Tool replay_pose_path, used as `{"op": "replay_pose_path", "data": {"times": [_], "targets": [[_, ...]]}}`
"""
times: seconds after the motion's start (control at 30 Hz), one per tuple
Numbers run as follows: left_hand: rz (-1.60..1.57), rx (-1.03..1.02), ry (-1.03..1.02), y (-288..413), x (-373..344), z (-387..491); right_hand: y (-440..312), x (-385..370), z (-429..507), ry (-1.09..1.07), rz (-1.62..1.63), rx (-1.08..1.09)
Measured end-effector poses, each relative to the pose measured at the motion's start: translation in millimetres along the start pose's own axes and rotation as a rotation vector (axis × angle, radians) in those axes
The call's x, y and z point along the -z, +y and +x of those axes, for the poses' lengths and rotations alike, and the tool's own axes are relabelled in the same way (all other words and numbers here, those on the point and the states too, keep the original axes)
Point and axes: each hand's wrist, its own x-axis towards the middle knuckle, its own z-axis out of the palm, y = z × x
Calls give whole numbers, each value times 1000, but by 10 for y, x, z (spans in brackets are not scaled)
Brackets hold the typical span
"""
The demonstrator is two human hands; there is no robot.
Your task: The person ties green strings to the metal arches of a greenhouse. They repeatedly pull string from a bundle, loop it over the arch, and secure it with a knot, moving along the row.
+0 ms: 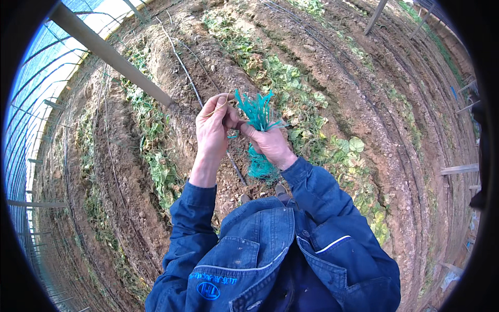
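My right hand point(269, 142) is closed around a bunch of green plastic netting, whose gathered ends point(255, 109) fan out above the fist. Below the fist hangs the rest of the net point(260, 165), a loose mesh bundle in front of my feet. Between the thumb and fingers of my left hand point(213, 119) a thin tan string point(218, 107) is pinched, with part of it looped over the hand. Both hands are close together at chest height, the left fingers beside the gathered net. Where the string's other end runs is hidden by the fingers.
Rows of wilting vine plants point(288, 78) run along ridged bare soil. A dark drip hose point(187, 74) lies on the ground ahead. A slanting post point(113, 54) stands at upper left, near the greenhouse's plastic wall point(29, 89). My shoes point(280, 190) show below the net.
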Motion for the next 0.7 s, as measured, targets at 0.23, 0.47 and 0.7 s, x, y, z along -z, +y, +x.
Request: {"op": "replay_pose_path", "data": {"times": [0.23, 0.47, 0.7], "targets": [[151, -5, 58, -90, 90, 144, -44, -166, 142, 53, -2, -158], [1290, 91, 471, -272, 1073, 341, -138, 98, 174, -26, 202, -363], [343, 56, -133, -627, 519, -515, -99, 162, 159, 87, 214, -414]]}}
